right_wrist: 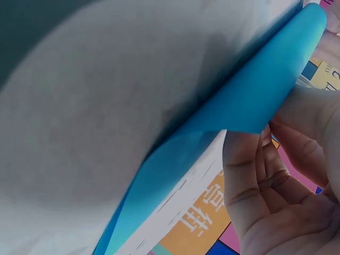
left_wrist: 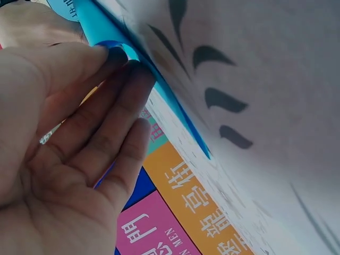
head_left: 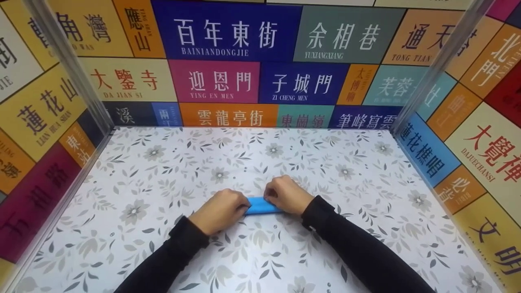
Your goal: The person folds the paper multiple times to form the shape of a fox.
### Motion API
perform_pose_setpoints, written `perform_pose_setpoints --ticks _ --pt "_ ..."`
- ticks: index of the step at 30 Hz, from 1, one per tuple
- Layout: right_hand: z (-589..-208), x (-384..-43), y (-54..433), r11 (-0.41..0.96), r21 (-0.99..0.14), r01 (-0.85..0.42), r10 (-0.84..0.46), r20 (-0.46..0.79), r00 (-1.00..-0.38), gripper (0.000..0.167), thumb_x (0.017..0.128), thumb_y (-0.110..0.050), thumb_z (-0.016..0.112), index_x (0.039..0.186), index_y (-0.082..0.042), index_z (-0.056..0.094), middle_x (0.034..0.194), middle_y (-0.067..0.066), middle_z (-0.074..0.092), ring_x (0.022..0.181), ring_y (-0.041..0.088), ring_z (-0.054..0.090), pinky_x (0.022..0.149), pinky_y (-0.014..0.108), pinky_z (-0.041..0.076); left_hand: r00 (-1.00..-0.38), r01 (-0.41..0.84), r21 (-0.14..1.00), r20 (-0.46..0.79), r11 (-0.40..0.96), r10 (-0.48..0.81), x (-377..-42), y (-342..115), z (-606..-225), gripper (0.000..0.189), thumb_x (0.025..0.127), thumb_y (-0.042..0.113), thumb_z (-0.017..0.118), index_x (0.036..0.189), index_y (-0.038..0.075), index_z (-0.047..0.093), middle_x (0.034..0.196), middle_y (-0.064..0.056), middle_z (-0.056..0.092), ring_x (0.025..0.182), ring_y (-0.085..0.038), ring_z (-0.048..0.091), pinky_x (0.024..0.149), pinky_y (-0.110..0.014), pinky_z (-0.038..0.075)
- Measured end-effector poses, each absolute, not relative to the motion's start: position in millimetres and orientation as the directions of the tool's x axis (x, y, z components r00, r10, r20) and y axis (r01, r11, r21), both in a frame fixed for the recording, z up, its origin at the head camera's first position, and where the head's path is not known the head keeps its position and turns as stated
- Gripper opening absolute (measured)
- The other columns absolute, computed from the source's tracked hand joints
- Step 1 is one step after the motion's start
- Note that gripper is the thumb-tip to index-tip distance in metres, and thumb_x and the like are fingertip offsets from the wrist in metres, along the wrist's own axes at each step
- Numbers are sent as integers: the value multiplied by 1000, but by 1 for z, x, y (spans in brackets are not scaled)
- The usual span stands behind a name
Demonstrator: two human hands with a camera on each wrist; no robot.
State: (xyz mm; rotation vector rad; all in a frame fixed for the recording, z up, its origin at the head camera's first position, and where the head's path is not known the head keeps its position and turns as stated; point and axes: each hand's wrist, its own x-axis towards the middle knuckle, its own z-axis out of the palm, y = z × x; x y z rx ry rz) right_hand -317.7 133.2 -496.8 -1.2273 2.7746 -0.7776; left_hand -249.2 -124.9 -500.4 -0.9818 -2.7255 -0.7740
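Observation:
A thin blue sheet of paper lies low over the table between the two hands. At its left end, the left hand pinches the paper's edge between thumb and fingertips. The right hand pinches the far edge near the right end. The left wrist view shows the blue paper curving up from the table beside the fingers. In the right wrist view the paper is bent over into a loose roll or fold, its raised edge between thumb and index finger.
A white tabletop with grey leaves and flowers spreads all around the hands. Panels of coloured Chinese street-name signs stand at the back and both sides, with clear corner strips between them. Black sleeves cover the forearms.

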Motion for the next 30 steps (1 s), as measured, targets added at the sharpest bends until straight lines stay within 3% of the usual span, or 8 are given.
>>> perform_pose_setpoints --ticks 10,17,30 --pt "-492 -322 133 569 -438 -696 -700 187 -689 10 94 3 83 93 -6 87 89 7 86 83 23 79 79 30 64 -752 655 428 291 622 592 -259 -111 -489 10 105 9 85 113 8 91 105 -8 87 100 -26 84 94 -41 70" --pt "-493 -321 133 563 -422 -711 -703 207 -680 11 91 6 83 93 -4 88 88 8 86 83 24 80 79 32 65 -740 664 432 265 610 618 -269 -101 -496 4 102 13 89 102 11 93 95 -6 84 87 -21 77 80 -35 65" --pt "-496 -319 132 574 -426 -699 -693 201 -692 12 92 5 84 92 -6 88 88 7 86 83 23 80 78 32 64 -785 608 479 248 633 567 -267 -90 -502 6 94 10 95 90 10 90 85 -4 85 75 -16 72 72 -29 58"
